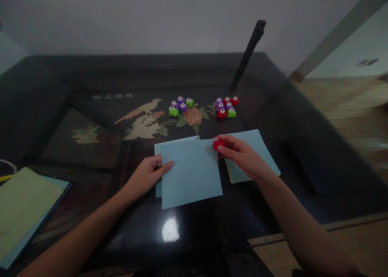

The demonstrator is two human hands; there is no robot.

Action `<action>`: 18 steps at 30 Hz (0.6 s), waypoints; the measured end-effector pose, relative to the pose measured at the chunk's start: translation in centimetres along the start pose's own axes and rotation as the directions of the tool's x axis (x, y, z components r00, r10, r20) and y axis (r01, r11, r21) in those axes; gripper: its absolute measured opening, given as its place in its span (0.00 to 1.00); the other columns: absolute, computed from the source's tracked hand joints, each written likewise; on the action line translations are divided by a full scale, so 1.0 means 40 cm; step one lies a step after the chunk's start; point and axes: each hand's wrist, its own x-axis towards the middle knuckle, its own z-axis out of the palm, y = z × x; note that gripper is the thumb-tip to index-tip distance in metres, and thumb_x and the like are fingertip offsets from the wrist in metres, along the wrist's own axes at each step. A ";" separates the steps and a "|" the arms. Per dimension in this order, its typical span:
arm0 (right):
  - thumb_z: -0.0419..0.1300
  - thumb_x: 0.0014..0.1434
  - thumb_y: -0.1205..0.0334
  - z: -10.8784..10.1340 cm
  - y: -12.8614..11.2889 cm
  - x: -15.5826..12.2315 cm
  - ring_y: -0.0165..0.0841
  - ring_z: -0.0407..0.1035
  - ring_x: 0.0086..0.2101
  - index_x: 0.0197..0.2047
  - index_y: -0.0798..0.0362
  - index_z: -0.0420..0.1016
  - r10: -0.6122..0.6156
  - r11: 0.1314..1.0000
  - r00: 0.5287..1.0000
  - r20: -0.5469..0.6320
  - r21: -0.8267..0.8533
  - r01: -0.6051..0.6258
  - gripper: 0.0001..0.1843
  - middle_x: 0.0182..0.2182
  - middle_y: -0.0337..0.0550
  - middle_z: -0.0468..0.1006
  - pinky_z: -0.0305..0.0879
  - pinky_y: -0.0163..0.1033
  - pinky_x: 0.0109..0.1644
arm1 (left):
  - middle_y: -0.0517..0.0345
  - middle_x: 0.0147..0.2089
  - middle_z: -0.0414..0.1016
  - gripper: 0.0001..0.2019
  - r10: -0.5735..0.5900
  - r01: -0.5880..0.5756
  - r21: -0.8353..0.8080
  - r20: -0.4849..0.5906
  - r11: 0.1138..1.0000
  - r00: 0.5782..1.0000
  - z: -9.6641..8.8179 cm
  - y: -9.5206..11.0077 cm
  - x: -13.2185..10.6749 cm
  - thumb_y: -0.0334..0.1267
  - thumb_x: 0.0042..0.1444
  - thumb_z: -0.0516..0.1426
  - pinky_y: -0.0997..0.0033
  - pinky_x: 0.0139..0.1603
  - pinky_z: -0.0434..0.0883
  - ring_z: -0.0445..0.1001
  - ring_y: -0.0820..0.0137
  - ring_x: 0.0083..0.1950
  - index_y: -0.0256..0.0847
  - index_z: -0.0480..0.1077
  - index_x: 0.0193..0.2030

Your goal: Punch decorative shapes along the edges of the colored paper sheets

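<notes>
My left hand [151, 171] grips a light blue sheet of paper [190, 176] by its left edge, thumb on top and fingers underneath. A second blue sheet [158, 190] shows behind it, with a small dark mark at its upper corner. At the top right corner of the front sheet, my right hand [238, 154] is closed on a small red craft punch [217, 144], which touches the paper. The fingers partly cover the punch. Beneath my right hand, a stack of blue paper [253, 147] with a thin yellow edge lies on the dark table.
Several purple and green punches [182, 105] stand left of centre; another group of purple, red and green punches [226, 107] stands to the right. Yellow and blue paper [26, 204] lies at the left. A dark upright bar [248, 55] rises at the back of the glossy table [121, 236].
</notes>
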 end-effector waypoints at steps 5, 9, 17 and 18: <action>0.67 0.50 0.57 0.002 -0.003 -0.001 0.34 0.70 0.39 0.44 0.48 0.75 -0.012 0.999 1.000 0.006 -0.052 0.012 0.17 0.38 0.41 0.77 0.68 0.41 0.42 | 0.58 0.25 0.75 0.14 0.044 -0.044 0.025 0.005 0.999 0.999 0.000 0.003 0.000 0.49 0.52 0.59 0.69 0.27 0.71 0.73 0.68 0.26 0.38 0.69 0.29; 0.67 0.51 0.57 -0.001 -0.006 -0.001 0.33 0.70 0.39 0.44 0.48 0.75 -0.034 0.997 0.999 0.023 -0.075 0.036 0.16 0.39 0.41 0.77 0.67 0.41 0.44 | 0.59 0.23 0.74 0.14 0.057 -0.056 0.031 -0.018 0.998 0.998 -0.001 0.000 0.000 0.49 0.52 0.59 0.71 0.24 0.70 0.73 0.67 0.25 0.39 0.69 0.28; 0.66 0.50 0.56 -0.006 -0.013 -0.005 0.33 0.70 0.39 0.44 0.49 0.75 -0.014 0.999 1.000 0.005 -0.037 0.014 0.17 0.38 0.42 0.77 0.69 0.42 0.41 | 0.60 0.22 0.73 0.15 0.057 -0.054 0.064 -0.049 0.997 0.997 -0.003 -0.005 -0.001 0.49 0.52 0.59 0.72 0.22 0.68 0.72 0.69 0.23 0.38 0.69 0.27; 0.66 0.51 0.57 -0.005 -0.014 -0.004 0.33 0.70 0.38 0.44 0.49 0.74 -0.010 0.999 1.000 0.005 -0.040 0.010 0.16 0.37 0.42 0.77 0.69 0.41 0.41 | 0.60 0.22 0.72 0.15 0.058 -0.055 0.067 -0.050 0.996 0.997 -0.003 -0.005 -0.001 0.49 0.52 0.59 0.72 0.22 0.68 0.71 0.69 0.23 0.38 0.69 0.27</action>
